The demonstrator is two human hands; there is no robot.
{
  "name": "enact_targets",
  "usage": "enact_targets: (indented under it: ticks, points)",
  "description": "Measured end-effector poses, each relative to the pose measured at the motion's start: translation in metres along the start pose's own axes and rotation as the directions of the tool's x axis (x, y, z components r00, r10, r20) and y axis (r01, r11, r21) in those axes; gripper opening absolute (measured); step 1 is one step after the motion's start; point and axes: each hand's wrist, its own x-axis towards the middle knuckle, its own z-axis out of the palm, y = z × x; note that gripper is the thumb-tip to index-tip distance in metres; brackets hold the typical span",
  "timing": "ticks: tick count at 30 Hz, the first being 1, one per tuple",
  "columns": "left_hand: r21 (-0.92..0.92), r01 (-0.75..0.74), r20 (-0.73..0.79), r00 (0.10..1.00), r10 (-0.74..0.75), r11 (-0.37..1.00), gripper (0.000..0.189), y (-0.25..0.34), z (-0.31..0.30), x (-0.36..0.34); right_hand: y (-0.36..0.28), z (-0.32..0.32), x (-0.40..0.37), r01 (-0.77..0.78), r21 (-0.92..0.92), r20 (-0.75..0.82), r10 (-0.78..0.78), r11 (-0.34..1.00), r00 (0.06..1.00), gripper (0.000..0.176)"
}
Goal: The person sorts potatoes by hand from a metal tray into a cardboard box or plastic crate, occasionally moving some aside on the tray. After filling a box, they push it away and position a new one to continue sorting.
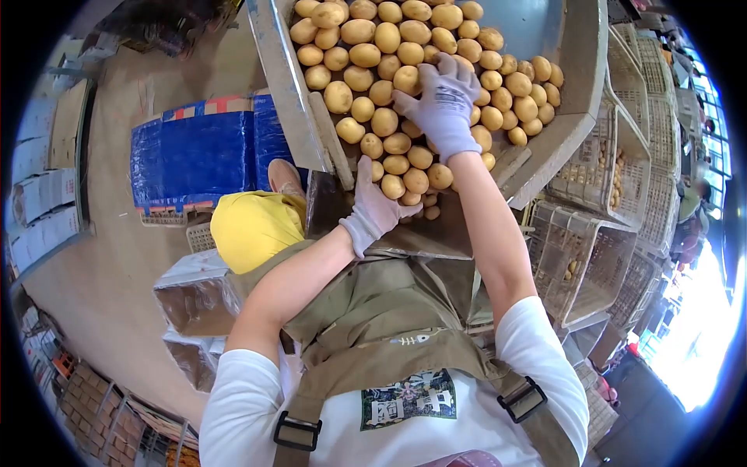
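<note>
Many round yellow potatoes (387,122) lie on a sloping tray (523,22) with a blue bed and worn side walls. My right hand (445,105), in a pale glove, rests on top of the potatoes with its fingers spread. At the tray's narrow lower mouth is my left hand (377,205), also gloved, its thumb and fingers apart beside the lowest potatoes (393,185). Some of its fingers are hidden. Below the mouth, a box (436,244) stands against my apron, with a few potatoes (431,212) showing inside.
Stacked plastic crates (580,261) stand close on my right, some holding potatoes. On my left are a blue wrapped stack (193,156), a yellow cloth-like bundle (253,229) and plastic-lined boxes (198,303). White cartons (47,202) line the far left.
</note>
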Motion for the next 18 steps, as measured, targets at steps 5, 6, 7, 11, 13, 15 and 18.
enact_targets:
  ticks: [5, 6, 7, 11, 13, 15, 18]
  points:
    - [0.07, -0.027, -0.035, 0.999, 0.029, 0.997, 0.082, -0.003, 0.003, -0.001, 0.003, -0.034, -0.052, -0.186, 0.836, 0.132, 0.139, 0.516, 0.981, 0.059]
    - [0.096, -0.026, -0.065, 0.997, 0.032, 0.995, 0.083, -0.002, 0.005, -0.003, 0.005, -0.038, -0.065, -0.244, 0.88, 0.212, 0.122, 0.409, 0.97, 0.059]
    - [0.097, -0.016, -0.035, 0.999, 0.02, 0.995, 0.083, -0.002, 0.002, -0.002, 0.008, -0.039, -0.076, -0.304, 0.905, 0.287, 0.099, 0.296, 0.953, 0.06]
    - [0.149, -0.018, 0.057, 0.998, 0.009, 0.989, 0.084, 0.001, -0.004, 0.005, 0.007, -0.046, -0.112, -0.544, 0.817, 0.566, 0.08, -0.192, 0.821, 0.062]
    - [0.149, -0.046, -0.056, 0.997, 0.055, 0.988, 0.086, -0.003, 0.005, 0.002, 0.001, -0.048, -0.121, -0.482, 0.696, 0.6, 0.062, -0.533, 0.798, 0.062]
    - [0.145, 0.006, 0.05, 0.999, -0.013, 0.989, 0.082, 0.002, -0.015, 0.01, 0.002, -0.046, -0.129, -0.445, 0.641, 0.601, 0.048, -0.625, 0.798, 0.063]
    - [0.135, 0.011, 0.106, 0.994, -0.025, 0.991, 0.079, 0.004, -0.018, 0.011, 0.001, -0.041, -0.136, -0.412, 0.624, 0.606, 0.078, -0.665, 0.791, 0.062]
